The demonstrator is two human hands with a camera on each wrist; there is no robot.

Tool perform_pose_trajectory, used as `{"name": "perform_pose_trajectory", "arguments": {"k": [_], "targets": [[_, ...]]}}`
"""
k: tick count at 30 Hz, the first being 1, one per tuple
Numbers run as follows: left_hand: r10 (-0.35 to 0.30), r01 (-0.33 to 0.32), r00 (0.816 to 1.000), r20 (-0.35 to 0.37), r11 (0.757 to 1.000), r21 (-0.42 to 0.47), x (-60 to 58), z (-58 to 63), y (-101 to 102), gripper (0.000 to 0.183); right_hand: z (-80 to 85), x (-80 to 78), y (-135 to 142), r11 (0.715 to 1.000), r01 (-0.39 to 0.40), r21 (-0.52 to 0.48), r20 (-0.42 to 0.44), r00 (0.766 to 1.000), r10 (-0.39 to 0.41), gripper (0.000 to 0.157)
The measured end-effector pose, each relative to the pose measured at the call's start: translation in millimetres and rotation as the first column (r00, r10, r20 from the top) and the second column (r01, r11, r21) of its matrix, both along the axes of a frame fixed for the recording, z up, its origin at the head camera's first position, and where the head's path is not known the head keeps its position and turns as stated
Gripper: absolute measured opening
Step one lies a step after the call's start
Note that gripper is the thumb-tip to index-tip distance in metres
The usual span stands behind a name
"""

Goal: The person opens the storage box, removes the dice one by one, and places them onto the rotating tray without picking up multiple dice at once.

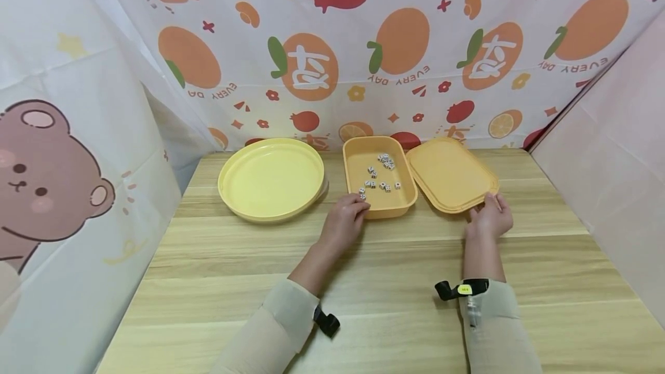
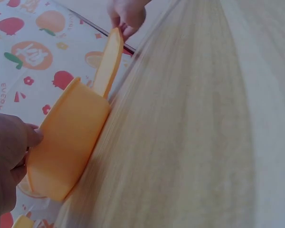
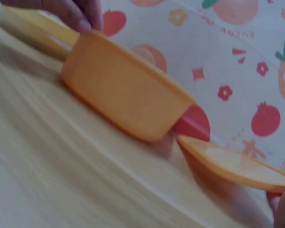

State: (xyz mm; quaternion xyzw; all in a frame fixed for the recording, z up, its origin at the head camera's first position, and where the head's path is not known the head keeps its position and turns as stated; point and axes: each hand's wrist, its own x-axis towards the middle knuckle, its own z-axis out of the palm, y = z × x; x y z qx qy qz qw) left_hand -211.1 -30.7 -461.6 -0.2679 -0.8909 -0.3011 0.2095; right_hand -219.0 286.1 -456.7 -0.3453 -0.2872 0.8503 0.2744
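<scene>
An orange rectangular box (image 1: 387, 208) stands near the back of the table, with several small white dice (image 1: 388, 162) scattered over its floor. At its front-left corner my left hand (image 1: 343, 221) pinches the rim between thumb and fingers; the left wrist view shows this thumb against the box's outer wall (image 2: 71, 137). My right hand (image 1: 489, 218) grips the near right corner of a flat orange lid (image 1: 451, 175). That lid lies just right of the box, its left end close to the box wall, and a shadow shows beneath it in the right wrist view.
A round yellow lidlike tray (image 1: 271, 180) stands left of the box, near the back edge of the wooden table (image 1: 395, 293). Behind the table hangs a fruit-print cloth (image 1: 353, 45), and a pale cloth with a bear print (image 1: 52, 178) hangs on the left.
</scene>
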Motion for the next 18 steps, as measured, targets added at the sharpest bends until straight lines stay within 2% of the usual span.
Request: {"name": "perform_pose_trajectory", "arguments": {"k": [3,6,12,18], "targets": [[0.002,-0.002,1.0,-0.001,1.0,0.0,-0.4,0.1,0.3,0.01,-2.0,2.8,5.4,0.993,-0.071,0.099,0.116,0.991,0.059,0.051],[0.005,-0.005,1.0,0.005,1.0,0.002,-0.1,0.1,0.7,0.01,-4.9,4.8,14.4,0.983,-0.105,0.152,0.165,0.983,0.079,0.049],[0.013,-0.013,1.0,0.008,1.0,-0.001,-1.8,0.2,1.5,0.01,-5.6,7.7,27.4,0.994,-0.078,0.08,0.126,0.99,0.068,0.033],[0.009,-0.009,1.0,-0.013,1.0,0.011,-1.7,-0.5,1.8,0.009,-7.3,8.7,29.4,0.989,-0.127,0.077,0.158,0.981,0.114,0.029]]}}
